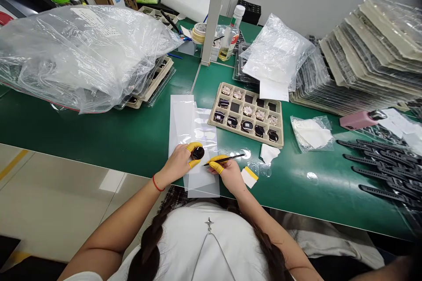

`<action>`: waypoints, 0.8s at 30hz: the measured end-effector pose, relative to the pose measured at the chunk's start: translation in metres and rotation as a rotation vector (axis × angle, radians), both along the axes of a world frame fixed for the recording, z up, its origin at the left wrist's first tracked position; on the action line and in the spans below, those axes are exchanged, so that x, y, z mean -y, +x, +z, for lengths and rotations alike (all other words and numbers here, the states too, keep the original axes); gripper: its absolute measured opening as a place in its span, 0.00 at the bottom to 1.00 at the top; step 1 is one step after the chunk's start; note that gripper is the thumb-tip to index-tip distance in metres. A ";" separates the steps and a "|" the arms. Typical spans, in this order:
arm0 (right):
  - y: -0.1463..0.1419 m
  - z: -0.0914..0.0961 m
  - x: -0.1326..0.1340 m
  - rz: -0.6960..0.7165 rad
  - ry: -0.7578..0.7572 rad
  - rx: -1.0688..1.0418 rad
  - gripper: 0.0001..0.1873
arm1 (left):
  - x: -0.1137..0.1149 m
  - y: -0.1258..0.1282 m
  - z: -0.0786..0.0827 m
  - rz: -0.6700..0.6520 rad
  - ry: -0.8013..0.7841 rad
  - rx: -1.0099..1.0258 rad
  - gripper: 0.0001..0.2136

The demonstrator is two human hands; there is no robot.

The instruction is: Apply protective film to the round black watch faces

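Observation:
My left hand [181, 162], in yellow finger cots, grips a dark round watch head [198, 153] by its edge between thumb and finger. Just to the right, my right hand [226, 171] is closed around slim black tweezers [231, 158]. Their pointed tip is close to the watch head, apparently apart from it. Both hands are above clear plastic sheets [203, 189] at the table's front edge. Behind them, a beige compartment tray [245, 137] holds several watch heads, some dark and some with gold-coloured rims; a few of its compartments hold none.
Bagged trays [82, 52] rise at the left. Stacked trays [356, 61] lean at the right, behind black watch straps [389, 167] and a pink bottle [359, 120]. A metal post [212, 17] stands beside a clear bottle [231, 35]. A yellow-white pad [249, 177] lies near my right hand.

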State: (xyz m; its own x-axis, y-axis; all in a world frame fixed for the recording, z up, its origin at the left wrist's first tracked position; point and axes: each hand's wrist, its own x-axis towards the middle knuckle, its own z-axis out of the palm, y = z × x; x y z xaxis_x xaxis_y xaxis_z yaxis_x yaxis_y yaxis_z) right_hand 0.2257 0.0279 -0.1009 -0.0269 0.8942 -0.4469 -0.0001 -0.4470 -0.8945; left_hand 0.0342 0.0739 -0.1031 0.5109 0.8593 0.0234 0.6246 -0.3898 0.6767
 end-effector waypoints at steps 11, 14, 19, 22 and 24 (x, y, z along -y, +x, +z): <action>0.001 -0.009 0.000 0.031 0.028 0.055 0.21 | 0.000 0.000 -0.001 -0.007 0.010 -0.026 0.16; 0.000 -0.009 0.000 0.032 0.026 0.058 0.22 | 0.000 0.000 -0.001 -0.010 0.015 -0.023 0.15; -0.002 -0.003 -0.002 0.031 0.014 0.065 0.21 | 0.001 0.000 0.000 -0.006 0.012 -0.025 0.15; -0.004 -0.002 -0.004 0.031 0.012 0.056 0.19 | 0.000 -0.001 0.001 0.001 0.003 -0.011 0.15; -0.006 -0.001 -0.005 0.022 0.026 0.052 0.19 | -0.001 -0.001 0.001 0.005 0.001 -0.004 0.15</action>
